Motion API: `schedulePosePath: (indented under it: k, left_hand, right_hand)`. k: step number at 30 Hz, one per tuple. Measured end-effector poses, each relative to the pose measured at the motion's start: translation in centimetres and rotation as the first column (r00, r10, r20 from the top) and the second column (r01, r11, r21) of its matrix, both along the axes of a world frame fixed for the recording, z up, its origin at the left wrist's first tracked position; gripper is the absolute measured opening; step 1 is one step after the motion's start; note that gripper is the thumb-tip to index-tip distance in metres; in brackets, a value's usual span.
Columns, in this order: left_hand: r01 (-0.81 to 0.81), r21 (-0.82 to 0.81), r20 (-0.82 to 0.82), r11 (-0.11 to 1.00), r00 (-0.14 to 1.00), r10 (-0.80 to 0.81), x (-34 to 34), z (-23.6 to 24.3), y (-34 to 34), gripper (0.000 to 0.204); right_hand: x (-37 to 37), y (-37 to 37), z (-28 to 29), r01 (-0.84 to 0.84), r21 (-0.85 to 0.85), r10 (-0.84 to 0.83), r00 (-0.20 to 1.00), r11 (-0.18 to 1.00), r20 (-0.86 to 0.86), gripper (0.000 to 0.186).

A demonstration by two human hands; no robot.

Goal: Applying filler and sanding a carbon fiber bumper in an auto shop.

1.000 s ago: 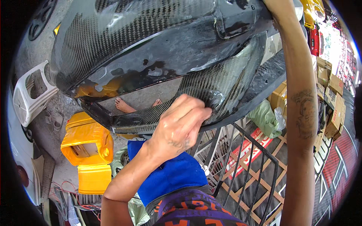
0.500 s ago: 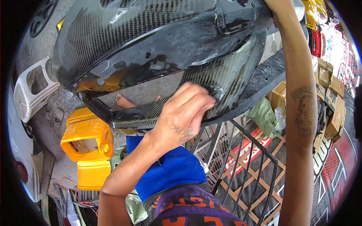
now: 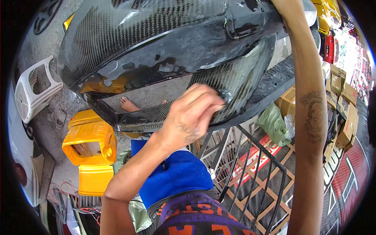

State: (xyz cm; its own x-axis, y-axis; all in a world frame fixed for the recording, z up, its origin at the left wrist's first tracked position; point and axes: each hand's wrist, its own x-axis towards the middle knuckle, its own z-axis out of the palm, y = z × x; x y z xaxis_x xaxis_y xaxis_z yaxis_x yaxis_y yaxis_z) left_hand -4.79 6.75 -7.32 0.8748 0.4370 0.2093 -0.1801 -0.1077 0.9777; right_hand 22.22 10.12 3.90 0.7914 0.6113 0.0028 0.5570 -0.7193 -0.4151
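Observation:
A glossy black carbon-fibre car body panel (image 3: 156, 29), like a bumper with a long opening, fills the upper middle. Wet patches and dull smears mark its surface. My left hand (image 3: 194, 113) is at the woven lower section right of the opening, its fingers bent and pressed together in a pinch. Whatever they hold, if anything, is hidden and slightly blurred. My right hand (image 3: 288, 8) reaches up to the panel's upper right edge. Its fingers are cut off by the top of the view, so their grip does not show.
A black metal frame (image 3: 270, 154) of bars stands below the panel. Left are a cut yellow plastic container (image 3: 92, 135) and a white plastic stool (image 3: 35, 92). Cardboard boxes (image 3: 346, 113) and a green plastic bag (image 3: 272, 125) lie to the right. A bare foot (image 3: 128, 105) shows through the opening.
My left hand stays at almost the same spot on the panel, its fingers turned slightly and more blurred. My right hand keeps its place. The whole view has shifted a little.

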Motion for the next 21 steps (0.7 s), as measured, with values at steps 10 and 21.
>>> schedulePosePath:
  k: [10, 21]
  left_hand:
    - [-0.005, -0.036, 0.092, 0.999, 0.996, 0.009, 1.0, 0.9, 0.1, 0.016]
    - [-0.007, -0.016, 0.071, 1.0, 0.997, 0.008, -0.4, -0.6, -0.1, 0.016]
  right_hand:
    - [0.5, -0.2, -0.8, -0.062, 0.059, 0.062, 0.998, 0.996, 0.004, 0.045]
    - [0.3, -1.0, -0.5, -0.111, 0.095, 0.112, 0.994, 0.989, -0.001, 0.04]
